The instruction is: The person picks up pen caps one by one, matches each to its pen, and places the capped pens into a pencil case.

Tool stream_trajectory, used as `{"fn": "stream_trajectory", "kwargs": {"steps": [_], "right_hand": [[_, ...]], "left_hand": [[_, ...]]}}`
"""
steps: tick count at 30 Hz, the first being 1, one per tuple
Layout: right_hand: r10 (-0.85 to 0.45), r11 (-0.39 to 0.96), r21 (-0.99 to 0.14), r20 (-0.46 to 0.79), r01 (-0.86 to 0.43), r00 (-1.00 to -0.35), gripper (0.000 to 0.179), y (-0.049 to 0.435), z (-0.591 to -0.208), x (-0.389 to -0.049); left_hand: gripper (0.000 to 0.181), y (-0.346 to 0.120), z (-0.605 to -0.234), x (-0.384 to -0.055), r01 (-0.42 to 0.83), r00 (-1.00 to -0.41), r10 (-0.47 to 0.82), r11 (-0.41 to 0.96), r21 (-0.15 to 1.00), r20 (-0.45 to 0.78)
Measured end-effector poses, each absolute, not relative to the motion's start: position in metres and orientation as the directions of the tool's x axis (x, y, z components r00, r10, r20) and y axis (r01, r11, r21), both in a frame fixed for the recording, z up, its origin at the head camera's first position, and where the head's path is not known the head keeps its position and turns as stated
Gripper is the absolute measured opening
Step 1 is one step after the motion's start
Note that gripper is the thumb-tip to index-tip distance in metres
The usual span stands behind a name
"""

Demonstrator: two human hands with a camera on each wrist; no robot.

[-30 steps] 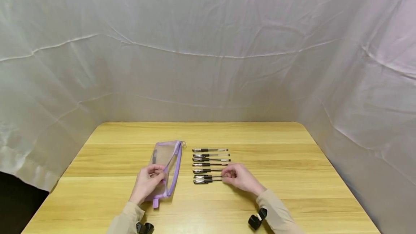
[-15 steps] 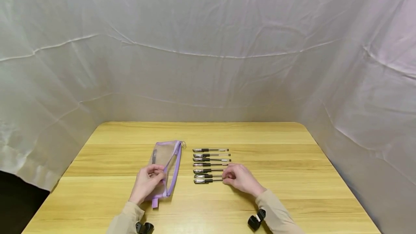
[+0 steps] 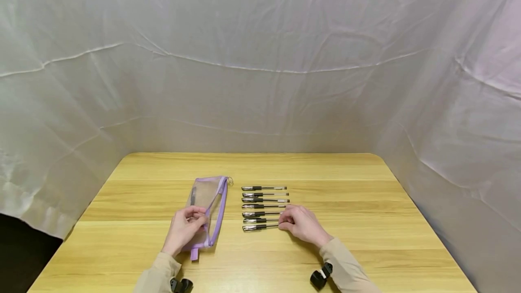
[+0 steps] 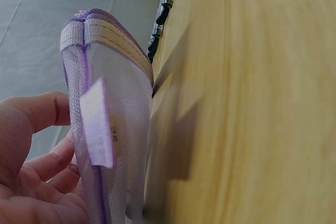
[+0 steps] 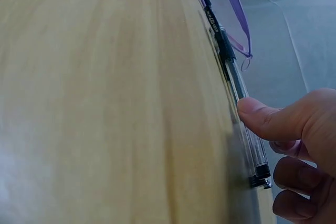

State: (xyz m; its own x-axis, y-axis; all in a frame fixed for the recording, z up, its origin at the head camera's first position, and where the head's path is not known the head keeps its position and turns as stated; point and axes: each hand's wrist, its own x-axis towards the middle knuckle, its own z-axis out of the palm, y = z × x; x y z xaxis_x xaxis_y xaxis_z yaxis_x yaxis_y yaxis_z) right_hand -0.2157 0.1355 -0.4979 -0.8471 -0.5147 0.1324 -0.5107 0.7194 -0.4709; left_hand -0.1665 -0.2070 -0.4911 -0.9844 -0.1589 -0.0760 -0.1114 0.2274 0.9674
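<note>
My left hand (image 3: 184, 229) pinches the opening edge of a purple-trimmed mesh pencil case (image 3: 221, 214), which gapes on its right side. A dark, pen-like shape (image 3: 193, 196) shows through the mesh. In the left wrist view the case (image 4: 126, 82) stands up from the table, its zip edge between thumb and fingers. Several black-gripped gel pens (image 3: 256, 214) lie in a row right of it, caps leftward. My right hand (image 3: 302, 225) holds the clear barrel end of the nearest pen (image 3: 253, 228); the right wrist view shows the thumb (image 5: 257, 109) against that pen.
The light wooden table (image 3: 325, 171) is ringed by a pale fabric curtain (image 3: 260, 103) at the back and sides. A metal ring (image 3: 230, 180) hangs from the case's far corner, and a purple tab (image 3: 194, 254) sticks out at its near end.
The nearest pen has shifted slightly toward the person, opening a gap from the pen beside it. My right hand stays at its end; the left hand and pencil case have stayed put.
</note>
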Motion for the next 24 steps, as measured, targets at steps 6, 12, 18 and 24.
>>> {"fn": "stream_trajectory", "kwargs": {"steps": [6,12,18,24], "right_hand": [[-0.522,0.693,-0.507,0.137,-0.512,-0.842,0.004,0.135,-0.494,-0.214],[-0.536,0.665,-0.53,0.153,-0.526,-0.83,0.004,0.134,-0.487,-0.213],[-0.581,0.624,-0.541,0.16,-0.563,-0.798,0.005,0.133,-0.48,-0.212],[-0.615,0.602,-0.533,0.166,-0.595,-0.771,0.005,0.133,-0.48,-0.213]], "left_hand": [[0.022,-0.207,-0.492,-0.167,-0.11,-0.985,-0.156,0.221,0.969,-0.076],[0.023,-0.207,-0.492,-0.167,-0.114,-0.985,-0.155,0.221,0.969,-0.08],[0.023,-0.207,-0.491,-0.167,-0.121,-0.984,-0.155,0.229,0.966,-0.087],[0.023,-0.207,-0.49,-0.166,-0.125,-0.984,-0.156,0.236,0.964,-0.089]]}}
